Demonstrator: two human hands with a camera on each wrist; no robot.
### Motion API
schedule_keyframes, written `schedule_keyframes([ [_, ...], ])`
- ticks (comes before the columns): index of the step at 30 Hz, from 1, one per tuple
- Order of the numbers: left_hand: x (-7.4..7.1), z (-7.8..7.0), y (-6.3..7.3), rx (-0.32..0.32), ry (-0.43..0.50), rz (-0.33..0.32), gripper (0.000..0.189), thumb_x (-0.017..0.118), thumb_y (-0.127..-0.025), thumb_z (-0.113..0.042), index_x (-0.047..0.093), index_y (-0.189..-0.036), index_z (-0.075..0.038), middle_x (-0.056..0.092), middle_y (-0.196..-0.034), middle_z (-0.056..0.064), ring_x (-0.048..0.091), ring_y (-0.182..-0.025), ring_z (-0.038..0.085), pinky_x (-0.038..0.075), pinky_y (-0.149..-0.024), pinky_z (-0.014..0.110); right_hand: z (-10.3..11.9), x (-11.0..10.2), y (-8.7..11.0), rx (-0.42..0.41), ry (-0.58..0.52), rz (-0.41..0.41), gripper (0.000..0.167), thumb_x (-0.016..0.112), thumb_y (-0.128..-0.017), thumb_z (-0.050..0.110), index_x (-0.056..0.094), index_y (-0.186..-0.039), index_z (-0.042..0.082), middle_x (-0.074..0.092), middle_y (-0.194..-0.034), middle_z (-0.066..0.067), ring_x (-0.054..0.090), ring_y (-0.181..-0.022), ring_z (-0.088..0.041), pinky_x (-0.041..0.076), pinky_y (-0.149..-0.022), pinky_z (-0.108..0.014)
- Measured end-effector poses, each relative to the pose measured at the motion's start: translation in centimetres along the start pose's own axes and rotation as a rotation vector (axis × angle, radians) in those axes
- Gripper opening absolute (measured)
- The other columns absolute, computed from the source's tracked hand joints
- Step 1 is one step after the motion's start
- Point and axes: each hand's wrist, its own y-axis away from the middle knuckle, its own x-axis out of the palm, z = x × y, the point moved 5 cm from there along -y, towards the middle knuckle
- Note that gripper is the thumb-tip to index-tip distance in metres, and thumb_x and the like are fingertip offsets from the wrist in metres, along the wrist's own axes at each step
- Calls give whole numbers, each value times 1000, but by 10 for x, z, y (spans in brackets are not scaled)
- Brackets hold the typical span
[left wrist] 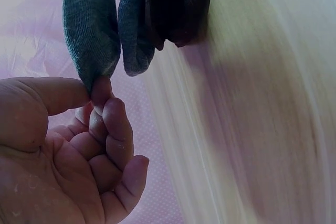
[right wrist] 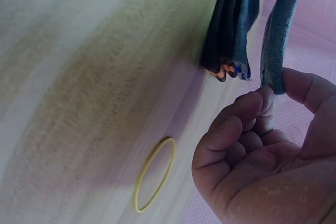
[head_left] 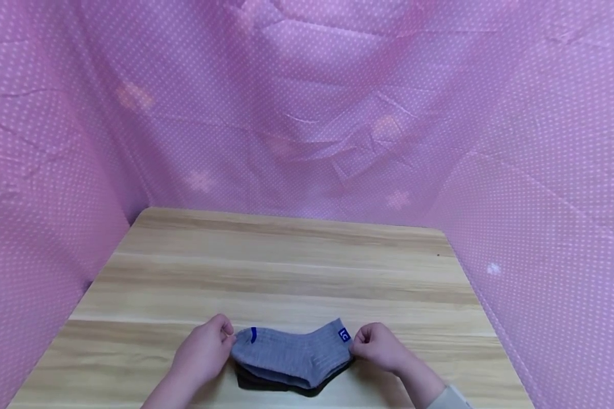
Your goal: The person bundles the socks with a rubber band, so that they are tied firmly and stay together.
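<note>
Left hand (head_left: 203,351) pinched grey sock (head_left: 286,349) by toe, right hand (head_left: 381,346) by cuff, above dark socks (head_left: 263,383); band (right wrist: 143,170) lay apart from them.

The head view cuts off the near edge of the tabletop (head_left: 266,272), the left forearm (head_left: 170,392) and the right sleeve (head_left: 447,399). Beneath the grey sock (head_left: 281,349), most of the dark layers (head_left: 266,384) lie hidden (only a strip shows toward the near edge), their number unclear. The left grip (head_left: 204,347) covers the sock's toe tip; the right grip (head_left: 381,347), a bit of its cuff. A speck (head_left: 438,255) near the far right corner is too small to identify.
</note>
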Motion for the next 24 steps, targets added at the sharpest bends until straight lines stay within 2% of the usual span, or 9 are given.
schedule_keyframes([
  [10, 7, 6, -2, 12, -13, 4, 9, 73, -96, -15, 64, -96, -13, 63, -79, -5, 57, -70, 14, 50, -64, 41, -5, 7, -3, 18, 144, -5, 17, 72, -82, 8, 63, -68, 8, 54, -62, 8, 46, -52, -7, 35, -47, -22],
  [15, 14, 8, 0, 3, -31, 17, 13, 74, -95, -16, 64, -102, -11, 65, -78, -4, 59, -70, 16, 50, -64, 43, -8, 7, -1, 14, 200, -6, 20, 74, -84, 11, 63, -68, 9, 55, -62, 8, 48, -53, -8, 37, -48, -23],
  [17, 14, 5, 2, -5, -56, 6, 20, 75, -95, -20, 64, -106, -8, 66, -80, -2, 60, -71, 18, 51, -64, 44, -6, 5, 2, 13, 261, -38, 21, 77, -85, 14, 63, -70, 11, 55, -63, 9, 49, -55, -8, 39, -50, -24],
  [20, 13, -9, 6, 47, -102, -94, 30, 80, -92, -28, 66, -108, -6, 68, -88, 3, 64, -79, 24, 52, -69, 48, 1, 1, 8, 6, 397, -147, 21, 80, -87, 21, 63, -75, 16, 56, -67, 10, 49, -59, -8, 42, -54, -27],
  [22, 15, -25, 10, 135, -129, -191, 32, 84, -90, -31, 69, -106, -7, 68, -92, 5, 65, -84, 28, 53, -72, 51, 9, 0, 12, -29, 483, -247, 19, 81, -86, 23, 64, -81, 17, 57, -72, 9, 51, -63, -8, 46, -58, -29],
  [24, 23, -45, 16, 251, -120, -263, 28, 86, -87, -30, 70, -99, -11, 67, -93, 3, 65, -87, 27, 53, -75, 50, 19, 2, 14, -104, 545, -331, 17, 82, -85, 20, 66, -86, 17, 60, -78, 8, 55, -70, -9, 50, -64, -32],
])
